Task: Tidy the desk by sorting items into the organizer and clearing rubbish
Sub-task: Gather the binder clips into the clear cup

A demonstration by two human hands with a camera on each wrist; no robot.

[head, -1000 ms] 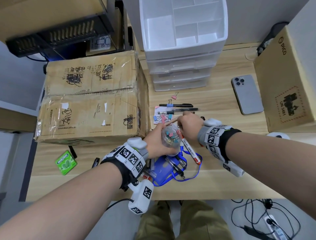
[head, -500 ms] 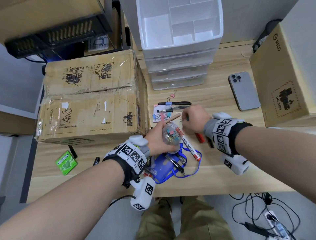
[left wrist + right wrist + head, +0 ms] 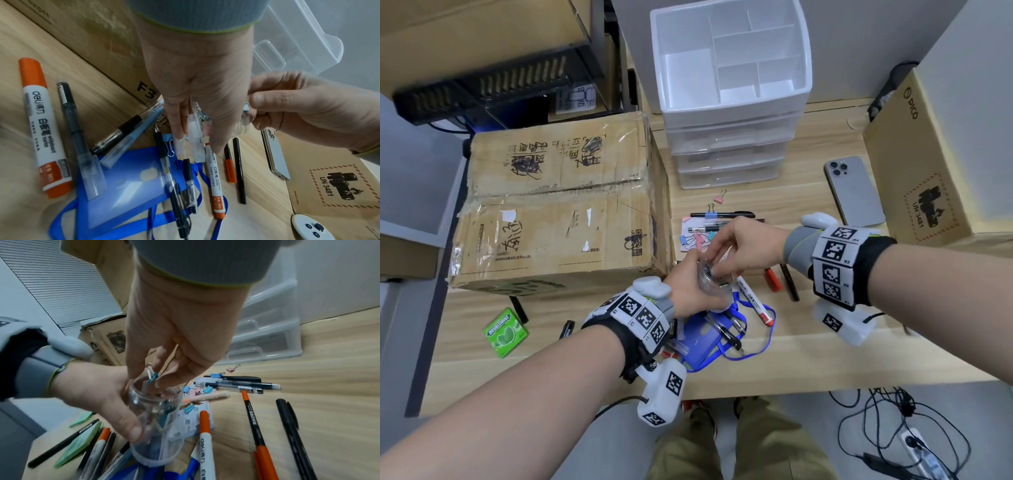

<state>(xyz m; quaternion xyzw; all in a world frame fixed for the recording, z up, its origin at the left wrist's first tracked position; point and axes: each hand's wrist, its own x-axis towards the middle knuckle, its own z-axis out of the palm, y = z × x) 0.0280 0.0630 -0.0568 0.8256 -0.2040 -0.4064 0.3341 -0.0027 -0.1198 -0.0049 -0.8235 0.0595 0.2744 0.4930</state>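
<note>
My left hand (image 3: 690, 291) grips a clear plastic jar (image 3: 714, 279) a little above the desk, in front of the pens. The jar (image 3: 156, 418) holds several coloured binder clips. My right hand (image 3: 719, 255) is over the jar's mouth and pinches a teal binder clip (image 3: 153, 378) between thumb and fingertips. More loose binder clips (image 3: 697, 238) lie on a paper pad just behind the jar. The white drawer organizer (image 3: 729, 113) stands at the back of the desk with its top compartments empty.
Pens (image 3: 722, 215), a whiteboard marker (image 3: 753, 301) and a blue lanyard badge holder (image 3: 702, 339) lie around my hands. A phone (image 3: 854, 190) and a PICO box (image 3: 941, 161) are on the right. A large cardboard box (image 3: 558, 205) and a green gum pack (image 3: 506, 330) are on the left.
My right hand left the jar, reached to the desk just right of it, and has come back over the jar's mouth with a teal clip. The left hand kept holding the jar.
</note>
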